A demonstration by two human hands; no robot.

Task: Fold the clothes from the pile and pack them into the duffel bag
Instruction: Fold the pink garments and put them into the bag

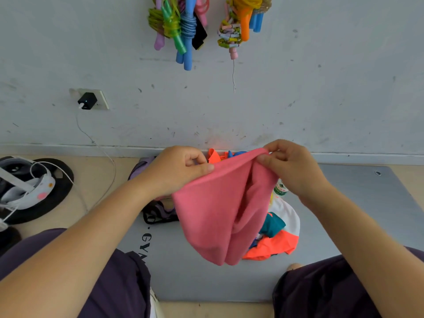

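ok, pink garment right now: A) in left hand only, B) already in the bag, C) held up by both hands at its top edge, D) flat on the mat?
C: the left hand and right hand each pinch the top edge of the pink garment, which hangs above the grey mat.

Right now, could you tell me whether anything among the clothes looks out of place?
Yes: a green-labelled plastic bottle stands among the loose pile of clothes on the grey mat, half hidden behind the pink garment. It isn't clothing.
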